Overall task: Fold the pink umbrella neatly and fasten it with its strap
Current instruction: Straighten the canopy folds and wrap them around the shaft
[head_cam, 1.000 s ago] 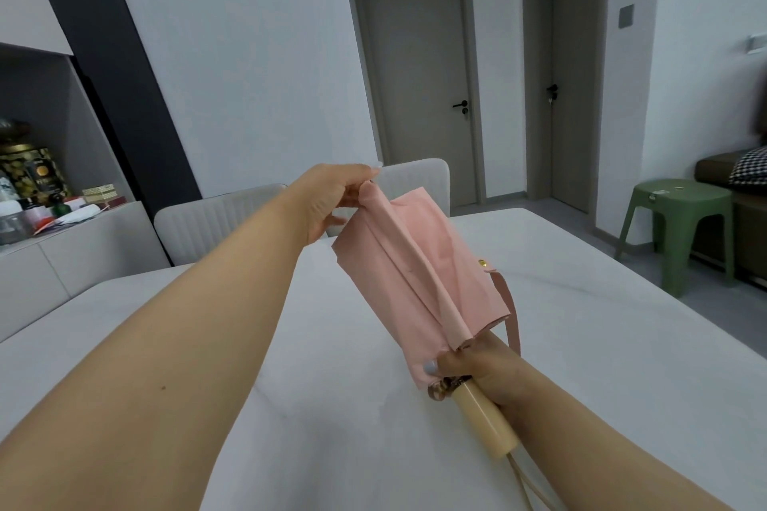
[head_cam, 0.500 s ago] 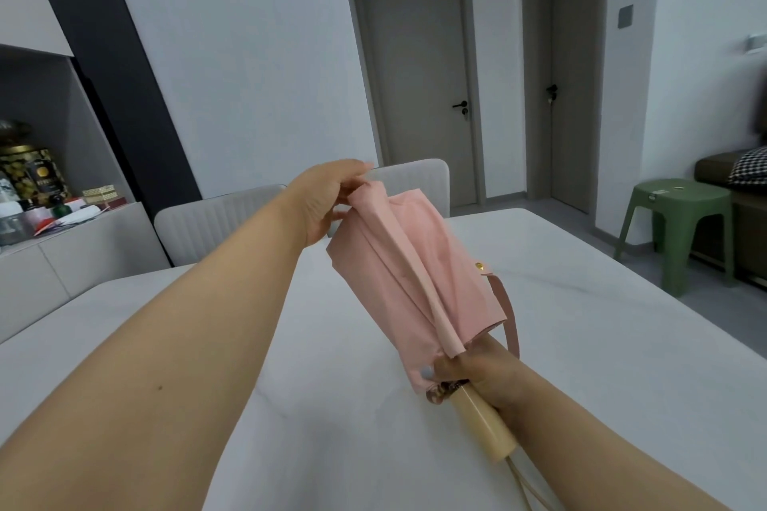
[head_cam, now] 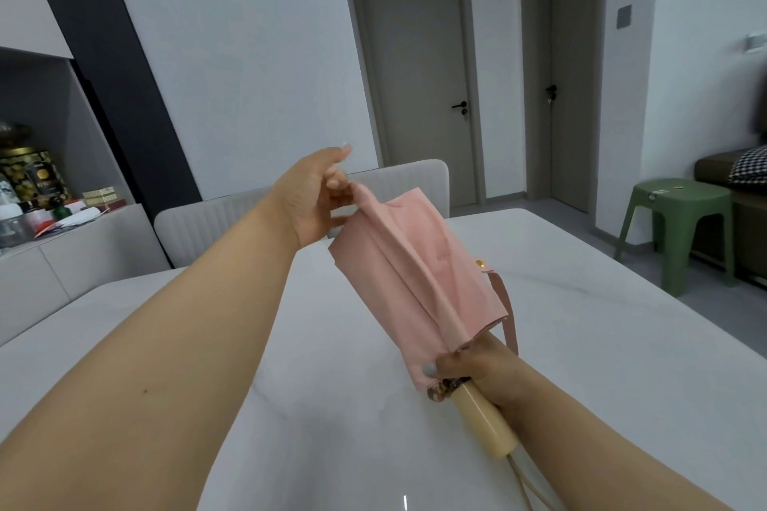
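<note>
- The pink umbrella (head_cam: 415, 274) is held up in the air above the white worktop (head_cam: 581, 344), slanting from its far tip at upper left down to its handle at lower right; it touches the worktop nowhere that can be seen
- Its canopy is collapsed but loose, with long creases running along its length and a flap standing out on the left side
- The cream handle (head_cam: 483, 423) sticks out below the canopy toward the camera, and a thin cream cord hangs from its end
- The pink strap (head_cam: 504, 303) dangles unfastened along the right edge of the canopy, with a small gold snap (head_cam: 480, 263) at its upper end
- The right hand (head_cam: 477, 371) is wrapped around the umbrella just where the canopy's lower edge meets the handle, fingers curled tight on it
- The left hand (head_cam: 315, 199) is at the far tip, thumb and fingers pinching the top fold of pink fabric; the arm is stretched well forward
- So the umbrella spans between the two hands, the left one high and far, the right one low and near
- Beyond the worktop stand two pale chairs (head_cam: 398, 183), further back a grey door (head_cam: 419, 83)
- A green stool (head_cam: 680, 220) stands on the floor at the right, and a shelf with tins and boxes (head_cam: 37, 187) is at the left
</note>
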Demonstrator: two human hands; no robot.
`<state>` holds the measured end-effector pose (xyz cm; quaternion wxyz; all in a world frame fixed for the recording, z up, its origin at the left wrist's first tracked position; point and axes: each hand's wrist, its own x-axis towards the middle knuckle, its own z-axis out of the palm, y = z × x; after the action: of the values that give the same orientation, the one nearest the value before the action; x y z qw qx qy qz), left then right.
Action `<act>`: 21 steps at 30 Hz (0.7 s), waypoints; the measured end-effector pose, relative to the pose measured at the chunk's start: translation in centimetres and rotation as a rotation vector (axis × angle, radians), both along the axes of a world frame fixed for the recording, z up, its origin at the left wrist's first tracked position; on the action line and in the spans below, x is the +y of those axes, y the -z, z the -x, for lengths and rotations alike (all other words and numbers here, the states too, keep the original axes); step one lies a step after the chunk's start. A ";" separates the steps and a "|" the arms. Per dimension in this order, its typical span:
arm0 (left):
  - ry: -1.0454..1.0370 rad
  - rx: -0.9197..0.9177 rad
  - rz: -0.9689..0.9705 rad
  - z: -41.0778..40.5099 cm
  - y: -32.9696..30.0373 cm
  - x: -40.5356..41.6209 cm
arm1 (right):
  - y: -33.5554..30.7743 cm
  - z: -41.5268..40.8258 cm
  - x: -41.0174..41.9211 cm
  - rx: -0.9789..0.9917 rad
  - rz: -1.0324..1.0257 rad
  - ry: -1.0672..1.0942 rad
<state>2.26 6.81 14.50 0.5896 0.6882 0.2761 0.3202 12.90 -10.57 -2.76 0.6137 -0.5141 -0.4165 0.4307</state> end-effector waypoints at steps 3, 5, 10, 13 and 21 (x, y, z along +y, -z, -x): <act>-0.063 0.090 -0.096 0.3 0.1 0.1 | 0.2 -0.2 0.1 -0.005 0.018 0.020; -0.143 0.193 -0.174 0.0 0.0 -0.3 | 0.3 -0.2 0.3 -0.032 0.032 0.034; -0.219 0.509 -0.433 -1.5 -0.1 -2.2 | 0.5 -0.2 0.5 -0.069 0.044 0.030; -0.213 0.478 -0.431 -1.3 0.5 -1.6 | 0.5 -0.3 0.5 -0.018 0.025 0.002; -0.156 0.174 -0.155 0.2 4.6 0.3 | 0.1 -0.6 0.1 0.239 -0.088 -0.161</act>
<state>2.02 7.11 9.90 0.4819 0.7333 0.3534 0.3244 13.54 -10.48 -2.90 0.6444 -0.3968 -0.3990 0.5178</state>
